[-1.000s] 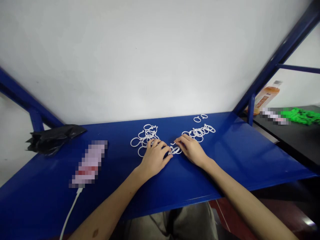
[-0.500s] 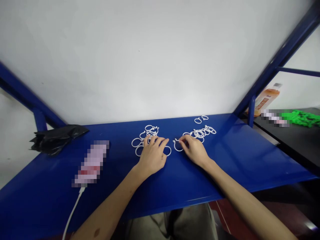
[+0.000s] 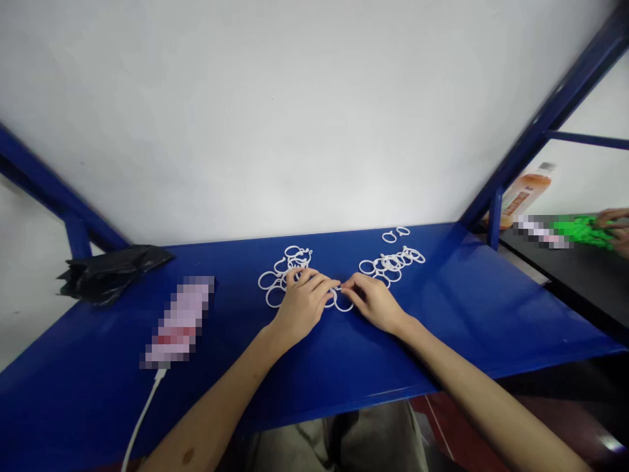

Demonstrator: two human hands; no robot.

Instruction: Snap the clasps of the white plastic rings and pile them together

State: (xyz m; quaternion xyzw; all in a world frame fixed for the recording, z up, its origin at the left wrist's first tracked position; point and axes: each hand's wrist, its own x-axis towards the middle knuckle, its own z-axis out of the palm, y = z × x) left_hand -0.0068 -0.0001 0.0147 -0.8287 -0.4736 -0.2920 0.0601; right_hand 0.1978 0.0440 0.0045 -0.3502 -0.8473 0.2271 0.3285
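Note:
Two groups of white plastic rings lie on the blue table (image 3: 442, 328): a left pile (image 3: 281, 269) and a right pile (image 3: 393, 261). Between them my left hand (image 3: 302, 301) and my right hand (image 3: 376, 303) meet fingertip to fingertip over a white ring (image 3: 343, 304) lying on the table. My right fingers pinch that ring's top edge. A second ring is under my left fingertips, which are curled and pinched on it. Two small rings (image 3: 396, 234) sit apart near the wall.
A blurred phone (image 3: 179, 321) with a white cable (image 3: 142, 413) lies at the left, a crumpled black bag (image 3: 111, 270) behind it. At the right are a bottle (image 3: 528, 190), a black table with green items (image 3: 582, 229) and another person's hand (image 3: 614, 226).
My hands, apart half a second ago with a ring each, have come together again at the middle. Another person's hand has appeared at the far right.

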